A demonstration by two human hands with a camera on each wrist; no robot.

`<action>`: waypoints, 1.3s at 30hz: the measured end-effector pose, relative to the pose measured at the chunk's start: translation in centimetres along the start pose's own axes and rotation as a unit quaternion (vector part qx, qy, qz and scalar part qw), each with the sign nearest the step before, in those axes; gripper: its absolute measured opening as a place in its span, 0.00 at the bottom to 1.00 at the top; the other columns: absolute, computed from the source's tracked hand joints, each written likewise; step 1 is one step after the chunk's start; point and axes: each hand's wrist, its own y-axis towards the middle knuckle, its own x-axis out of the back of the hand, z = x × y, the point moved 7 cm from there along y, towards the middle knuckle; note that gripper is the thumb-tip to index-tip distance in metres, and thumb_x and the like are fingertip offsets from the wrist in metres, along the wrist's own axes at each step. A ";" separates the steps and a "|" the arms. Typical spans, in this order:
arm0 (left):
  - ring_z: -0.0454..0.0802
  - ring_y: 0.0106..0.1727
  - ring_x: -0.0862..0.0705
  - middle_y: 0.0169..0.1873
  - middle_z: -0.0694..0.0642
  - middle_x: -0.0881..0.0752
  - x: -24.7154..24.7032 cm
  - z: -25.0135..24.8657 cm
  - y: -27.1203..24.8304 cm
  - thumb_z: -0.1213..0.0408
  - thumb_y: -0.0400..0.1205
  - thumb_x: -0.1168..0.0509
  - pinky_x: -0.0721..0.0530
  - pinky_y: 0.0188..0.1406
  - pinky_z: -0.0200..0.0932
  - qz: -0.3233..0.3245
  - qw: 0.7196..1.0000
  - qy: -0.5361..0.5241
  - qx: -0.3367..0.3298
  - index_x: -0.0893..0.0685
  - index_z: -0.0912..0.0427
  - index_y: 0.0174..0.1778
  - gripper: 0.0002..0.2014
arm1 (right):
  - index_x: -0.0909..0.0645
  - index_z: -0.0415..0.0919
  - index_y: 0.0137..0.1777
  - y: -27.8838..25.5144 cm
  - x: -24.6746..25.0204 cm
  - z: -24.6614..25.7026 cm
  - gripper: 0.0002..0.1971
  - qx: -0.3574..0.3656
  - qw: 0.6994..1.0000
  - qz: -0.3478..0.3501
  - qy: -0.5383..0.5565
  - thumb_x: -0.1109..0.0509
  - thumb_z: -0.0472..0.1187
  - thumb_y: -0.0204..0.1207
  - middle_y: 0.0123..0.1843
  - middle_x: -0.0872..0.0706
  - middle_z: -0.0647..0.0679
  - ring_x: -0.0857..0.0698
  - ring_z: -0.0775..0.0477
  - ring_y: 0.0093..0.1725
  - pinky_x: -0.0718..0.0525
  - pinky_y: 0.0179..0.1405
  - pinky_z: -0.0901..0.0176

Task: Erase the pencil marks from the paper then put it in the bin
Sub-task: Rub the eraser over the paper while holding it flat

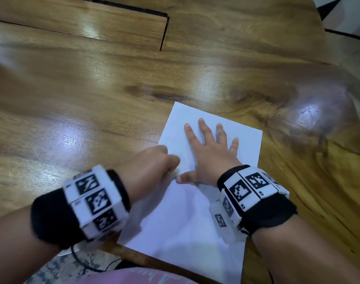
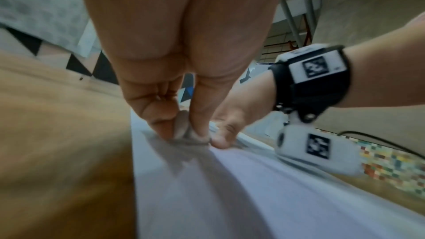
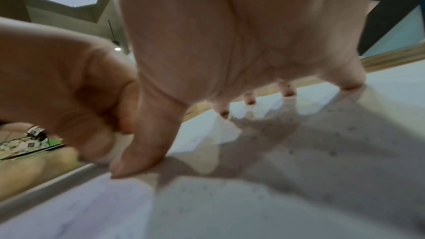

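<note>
Seen at the left of the wooden table (image 1: 93,83): the left hand (image 1: 152,160), knuckles up, fingers curled tight and pinching a small greyish eraser (image 2: 184,130) down against the paper (image 1: 185,232). Shown best from the left wrist, with thumb on one side, fingertips (image 2: 161,126) on the other, and the eraser's lower edge pressed onto the sheet near its left border. Blurred, so judged to be in mid-rub.

Lay flat, the white sheet, its near corner overhanging the table edge. Could not make out distinct pencil marks; only faint grey traces around the rubbing spot and fine specks, perhaps eraser crumbs, in the right-wrist view.

Further right: the right hand (image 1: 212,152), spread wide, grasping nothing, fingers straight and splayed, their tips and the thumb (image 3: 138,152) bearing on the paper, thumb tip lying just beside the eraser.

Judged well braced for the erasing step. Best done with short strokes running away from the pinning thumb, never towards it, lest the sheet buckle or crease. Better kept light and repeated than heavy, thin paper tearing easily near an edge. Worth shifting the holding hand as the worked patch moved. Would want the crumbs brushed off before lifting.

No bin found in any view; placement judged yet to come.
</note>
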 end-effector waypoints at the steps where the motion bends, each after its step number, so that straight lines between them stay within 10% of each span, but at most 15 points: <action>1: 0.57 0.38 0.23 0.35 0.56 0.25 -0.2 0.1 -0.8 0.60 0.74 0.41 0.24 0.38 0.50 -0.003 1.000 -0.010 0.002 0.23 0.59 0.33 0.08 | 0.76 0.61 0.80 -0.1 0.0 -0.1 0.64 0.003 1.000 -0.002 0.003 0.27 0.72 0.61 0.80 0.80 0.55 0.75 0.36 0.80 0.64 0.75 0.23; 5: 0.59 0.40 0.21 0.36 0.58 0.21 -0.1 0.4 -0.7 0.62 0.73 0.36 0.21 0.39 0.52 -0.022 0.999 -0.032 0.024 0.20 0.61 0.35 0.06 | 0.78 0.55 0.79 -0.4 -0.4 -0.9 0.72 0.025 1.000 0.000 -0.006 0.21 0.68 0.55 0.79 0.82 0.55 0.78 0.40 0.79 0.67 0.77 0.29; 10: 0.44 0.30 0.29 0.24 0.43 0.27 0.9 0.4 1.8 0.61 0.72 0.30 0.38 0.24 0.28 0.050 0.997 0.010 0.058 0.17 0.57 0.36 0.04 | 0.78 0.47 0.80 -0.4 -0.4 -1.3 0.77 0.025 1.000 -0.006 0.002 0.18 0.66 0.51 0.79 0.82 0.55 0.77 0.45 0.79 0.67 0.79 0.33; 17: 0.55 0.44 0.25 0.39 0.56 0.24 2.0 -1.8 5.3 0.66 0.76 0.36 0.44 0.31 0.41 -0.018 0.999 0.017 0.028 0.21 0.57 0.40 0.01 | 0.79 0.48 0.79 -0.3 -0.4 -1.4 0.77 0.023 1.000 -0.008 0.001 0.19 0.67 0.50 0.79 0.81 0.56 0.76 0.46 0.80 0.67 0.77 0.34; 24: 0.49 0.36 0.27 0.31 0.48 0.25 -0.4 -1.1 0.8 0.60 0.74 0.32 0.38 0.27 0.37 0.077 0.996 0.026 -0.036 0.18 0.56 0.35 0.05 | 0.78 0.47 0.80 -0.3 -0.4 -1.3 0.77 0.023 1.000 -0.007 -0.001 0.19 0.67 0.51 0.79 0.81 0.56 0.76 0.44 0.80 0.67 0.78 0.33; 30: 0.54 0.42 0.25 0.40 0.57 0.23 2.1 -0.5 5.2 0.63 0.76 0.34 0.33 0.40 0.41 -0.041 0.999 0.016 0.022 0.18 0.62 0.43 0.05 | 0.78 0.48 0.80 -0.3 -0.5 -1.4 0.77 0.025 1.000 -0.013 -0.006 0.19 0.68 0.50 0.80 0.81 0.56 0.76 0.44 0.80 0.66 0.78 0.33; 39: 0.51 0.36 0.26 0.29 0.45 0.30 -0.2 -0.2 1.0 0.65 0.73 0.33 0.37 0.29 0.34 0.020 0.999 -0.005 -0.041 0.20 0.56 0.33 0.04 | 0.78 0.47 0.80 -0.3 -0.4 -1.3 0.77 0.025 1.000 -0.012 -0.003 0.19 0.68 0.50 0.80 0.80 0.55 0.76 0.45 0.80 0.67 0.77 0.33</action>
